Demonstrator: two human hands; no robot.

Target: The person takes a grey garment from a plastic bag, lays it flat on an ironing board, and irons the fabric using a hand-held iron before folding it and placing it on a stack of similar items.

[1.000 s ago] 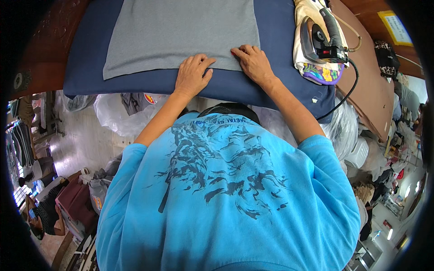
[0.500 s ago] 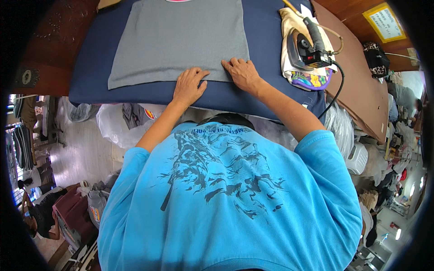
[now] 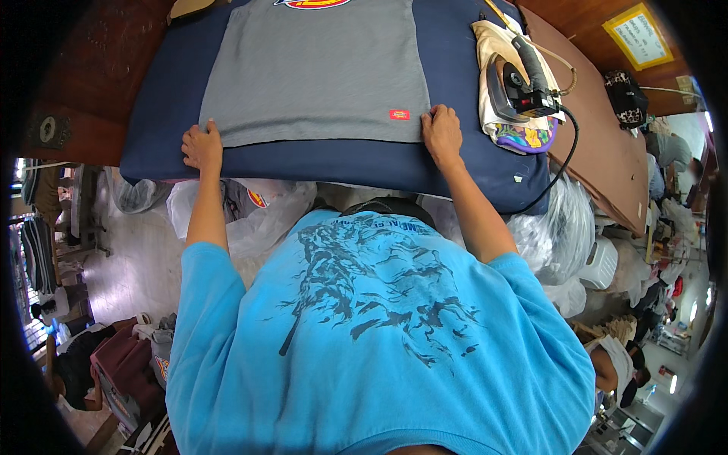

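A grey T-shirt [image 3: 318,80] lies flat on the dark blue padded table [image 3: 303,161], its hem toward me. A small red label sits near the hem's right end, and part of a coloured print shows at the far edge. My left hand [image 3: 202,147] is closed at the hem's left corner, fingers bent over the edge. At the right corner my right hand [image 3: 442,134] is closed on the shirt's edge, its fingertips partly hidden. The hem runs nearly straight between both hands.
A steam iron [image 3: 522,83] with hose and cord rests on a folded cream cloth [image 3: 489,45] to the right. Beyond is a brown board [image 3: 588,129]. Clear plastic bags [image 3: 557,235] hang below the table. Other people are at both sides.
My hands have moved apart, from the middle and right of the hem out to its two corners. The red label and more of the coloured print now show.
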